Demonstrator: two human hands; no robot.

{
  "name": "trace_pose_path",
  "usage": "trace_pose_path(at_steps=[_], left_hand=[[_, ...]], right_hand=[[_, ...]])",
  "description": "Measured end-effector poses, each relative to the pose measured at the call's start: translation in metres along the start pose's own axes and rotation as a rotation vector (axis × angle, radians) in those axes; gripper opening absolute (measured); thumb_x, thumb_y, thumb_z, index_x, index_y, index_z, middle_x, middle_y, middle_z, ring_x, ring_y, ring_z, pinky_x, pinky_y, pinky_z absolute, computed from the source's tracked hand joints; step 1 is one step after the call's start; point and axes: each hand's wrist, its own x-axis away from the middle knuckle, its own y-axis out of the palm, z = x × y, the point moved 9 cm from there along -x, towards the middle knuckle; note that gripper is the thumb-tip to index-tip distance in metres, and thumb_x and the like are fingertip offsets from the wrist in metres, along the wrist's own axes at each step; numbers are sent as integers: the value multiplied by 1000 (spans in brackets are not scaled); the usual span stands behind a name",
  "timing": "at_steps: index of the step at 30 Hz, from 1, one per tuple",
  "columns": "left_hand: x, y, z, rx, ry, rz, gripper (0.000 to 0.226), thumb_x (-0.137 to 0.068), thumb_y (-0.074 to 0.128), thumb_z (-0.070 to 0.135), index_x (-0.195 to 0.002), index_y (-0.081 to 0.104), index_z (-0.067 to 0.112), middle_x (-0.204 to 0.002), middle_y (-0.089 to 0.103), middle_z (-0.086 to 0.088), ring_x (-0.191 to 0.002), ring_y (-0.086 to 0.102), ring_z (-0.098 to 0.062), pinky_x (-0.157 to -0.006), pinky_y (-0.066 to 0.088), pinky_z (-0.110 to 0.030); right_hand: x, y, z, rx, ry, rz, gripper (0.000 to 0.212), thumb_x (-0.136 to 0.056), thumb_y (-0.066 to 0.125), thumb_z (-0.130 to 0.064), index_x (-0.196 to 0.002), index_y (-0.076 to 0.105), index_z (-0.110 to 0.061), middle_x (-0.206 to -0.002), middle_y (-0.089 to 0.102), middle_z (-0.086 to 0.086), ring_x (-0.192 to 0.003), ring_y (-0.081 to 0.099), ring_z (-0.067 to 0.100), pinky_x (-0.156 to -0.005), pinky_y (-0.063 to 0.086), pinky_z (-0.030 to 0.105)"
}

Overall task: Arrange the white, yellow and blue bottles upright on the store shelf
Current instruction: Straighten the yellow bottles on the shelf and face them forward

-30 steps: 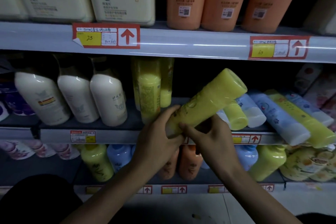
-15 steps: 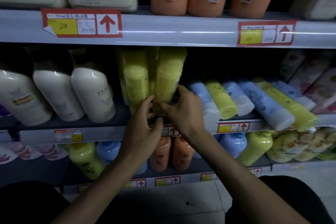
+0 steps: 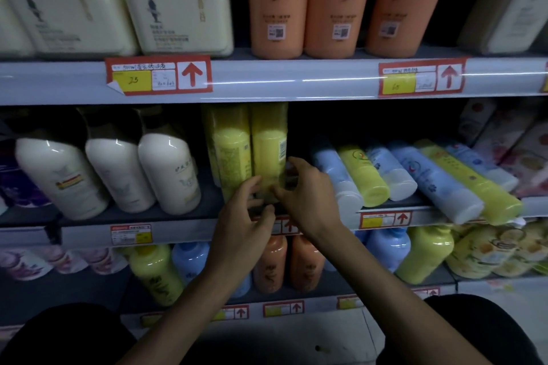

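A tall yellow bottle (image 3: 269,142) stands upright on the middle shelf (image 3: 178,230), beside another upright yellow bottle (image 3: 229,151). My left hand (image 3: 243,225) and my right hand (image 3: 305,190) both grip its base, fingers wrapped around the lower part. Right of my hands, several blue-and-white bottles (image 3: 338,178) and yellow bottles (image 3: 363,175) lie on their sides, caps pointing outward. Three white bottles (image 3: 121,172) stand upright at the left of the same shelf.
The shelf above (image 3: 296,80) carries cream jugs (image 3: 178,9) and orange bottles (image 3: 338,0), close over the yellow bottle tops. The lower shelf holds yellow, blue and orange bottles (image 3: 269,264). Pink packs (image 3: 510,139) sit at the far right.
The yellow bottle was held tilted in front of the shelf a second ago; it now stands upright next to the other yellow bottle. Both hands have stayed at its base.
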Motion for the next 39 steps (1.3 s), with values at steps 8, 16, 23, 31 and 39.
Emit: trace_pose_path(at_steps=[8,16,23,31,39], left_hand=[[17,24,32,-49,135,-91,35,-96,68,24,-127,65,39,-120,68,21,-114,63,3,-100,55,-37],[14,71,66,-103,330,-136,33,-95,69,16,-125,67,30,-116,66,19,-110,65,-2,-92,55,-31],[-2,124,78,-406,451,-153,51,-92,57,42,-137,61,19,-137,54,1,-123,56,-24,-101,51,-44],[-3,135,51,-404,411,-95,52,-92,73,29,-141,58,22,-151,42,-8,-136,49,-33,-103,52,-47],[2,129,51,-375,399,-59,55,-92,72,28,-144,54,22,-145,42,-5,-131,51,-29,-98,54,-43]], right_hand=[[13,-86,35,161,-30,216,26,-87,71,-33,-111,73,-24,-95,73,-3,-84,70,20,-75,57,40],[16,-129,102,363,233,137,54,-85,67,-62,-120,64,-22,-100,74,11,-100,68,37,-72,53,41],[20,-121,125,370,291,75,57,-96,57,-60,-136,56,-19,-109,74,14,-105,67,40,-68,43,38],[25,-109,126,207,408,138,64,-90,59,-66,-136,54,-22,-118,71,12,-110,65,38,-89,54,46],[42,-115,123,-49,554,163,57,-73,67,-64,-111,51,-25,-105,66,2,-100,64,29,-89,55,46]])
